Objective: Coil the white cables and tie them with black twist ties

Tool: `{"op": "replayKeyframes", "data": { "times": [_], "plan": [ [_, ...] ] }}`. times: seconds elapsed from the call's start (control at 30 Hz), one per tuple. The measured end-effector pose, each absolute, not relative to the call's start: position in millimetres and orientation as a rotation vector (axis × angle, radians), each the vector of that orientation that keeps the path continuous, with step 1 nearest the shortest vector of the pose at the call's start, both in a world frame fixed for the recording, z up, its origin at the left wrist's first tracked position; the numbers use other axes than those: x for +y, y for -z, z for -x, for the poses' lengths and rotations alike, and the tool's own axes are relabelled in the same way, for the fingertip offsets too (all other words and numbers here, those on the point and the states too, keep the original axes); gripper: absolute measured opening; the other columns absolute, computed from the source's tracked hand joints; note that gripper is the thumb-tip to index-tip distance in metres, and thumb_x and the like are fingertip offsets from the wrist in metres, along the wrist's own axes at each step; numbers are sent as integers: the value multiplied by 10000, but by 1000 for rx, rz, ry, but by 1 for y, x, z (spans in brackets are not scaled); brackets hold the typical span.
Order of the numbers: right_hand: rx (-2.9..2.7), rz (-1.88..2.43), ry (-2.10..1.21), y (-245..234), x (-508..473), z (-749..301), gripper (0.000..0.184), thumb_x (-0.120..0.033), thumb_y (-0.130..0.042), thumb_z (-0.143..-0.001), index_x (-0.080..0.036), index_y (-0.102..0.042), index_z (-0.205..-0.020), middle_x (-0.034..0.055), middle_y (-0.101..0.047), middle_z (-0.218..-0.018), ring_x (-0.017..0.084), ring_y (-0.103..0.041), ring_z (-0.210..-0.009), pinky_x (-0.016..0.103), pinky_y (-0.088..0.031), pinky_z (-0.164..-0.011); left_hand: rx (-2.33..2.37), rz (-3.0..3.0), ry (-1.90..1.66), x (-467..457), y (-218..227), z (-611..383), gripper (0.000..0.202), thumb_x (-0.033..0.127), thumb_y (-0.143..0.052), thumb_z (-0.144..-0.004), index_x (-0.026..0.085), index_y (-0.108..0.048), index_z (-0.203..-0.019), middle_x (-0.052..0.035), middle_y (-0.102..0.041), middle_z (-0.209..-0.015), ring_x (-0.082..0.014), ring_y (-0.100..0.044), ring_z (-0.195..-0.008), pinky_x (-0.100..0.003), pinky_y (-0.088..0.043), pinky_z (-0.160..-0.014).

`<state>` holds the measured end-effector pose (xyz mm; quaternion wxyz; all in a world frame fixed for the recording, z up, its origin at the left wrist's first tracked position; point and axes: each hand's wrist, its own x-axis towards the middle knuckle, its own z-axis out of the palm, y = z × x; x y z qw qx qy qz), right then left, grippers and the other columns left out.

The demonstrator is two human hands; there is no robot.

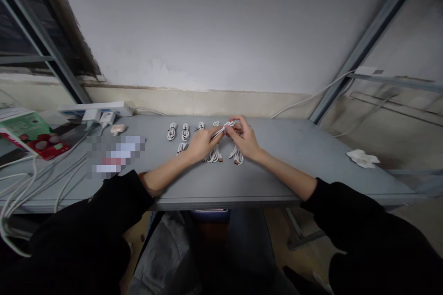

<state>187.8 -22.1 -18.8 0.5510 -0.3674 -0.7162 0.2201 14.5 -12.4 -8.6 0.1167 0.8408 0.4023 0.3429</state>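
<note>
My left hand (204, 144) and my right hand (244, 138) meet above the middle of the grey table (284, 156), both pinching a white cable (223, 129) with their fingers. Several small bundled white cables lie in two rows under and beside them. A back-row bundle (185, 132) sits beyond my left hand, and a front-row bundle (236, 155) lies just below my right fingers. Another bundle (214, 156) lies under the gap between my hands, with a copper-coloured connector at its end.
A white power strip (95, 109) with plugged-in chargers stands at the back left, near a pale small object (117, 129). A pixelated patch (116, 156) hides something on the table. Loose white cables (34, 179) trail off the left edge, beyond a green box (26, 131). A crumpled white tissue (362, 158) lies at the right.
</note>
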Motion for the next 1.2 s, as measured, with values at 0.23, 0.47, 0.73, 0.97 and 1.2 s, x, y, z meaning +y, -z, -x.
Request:
{"op": "replayKeyframes", "data": {
  "times": [0.23,0.47,0.73,0.97,1.2],
  "plan": [
    [-1671,860,-549,20,-19,-187,337,-523,-599,-844,-248,-419,-919,-30,-583,-727,121,-536,-603,278,-433,-566,1209,-2397,-989,-18,5,-16,403,410,-467,-930,222,-660,-1230,-80,-756,-878,-207,-661,-649,-315,-449,-670],
    [-1632,789,-610,22,-14,-186,334,-478,-626,-817,-248,-393,-885,-37,-545,-736,114,-542,-629,275,-455,-580,969,-2204,-1232,-11,12,-18,311,390,-588,-867,221,-700,-1103,-72,-730,-1119,-219,-674,-1009,-340,-493,-888],
    [-1571,740,-698,23,-12,-184,347,-440,-651,-788,-251,-386,-909,-33,-565,-764,121,-586,-657,283,-508,-605,803,-1880,-1288,-9,16,-22,399,367,-692,-781,145,-663,-1111,-116,-749,-997,-222,-693,-931,-369,-514,-863],
    [-1580,725,-715,20,-15,-183,347,-406,-660,-770,-257,-380,-909,-20,-568,-808,139,-617,-714,327,-558,-707,787,-1725,-1323,-9,13,-23,506,308,-769,-685,124,-618,-1131,-110,-742,-974,-214,-693,-893,-338,-510,-837],
    [-1601,716,-660,22,-12,-184,271,-370,-641,-771,-243,-445,-907,-9,-549,-821,145,-593,-765,315,-539,-711,780,-1755,-1344,-10,12,-24,510,314,-775,-672,95,-619,-1105,-135,-731,-997,-237,-683,-950,-362,-495,-886]
  ]
}}
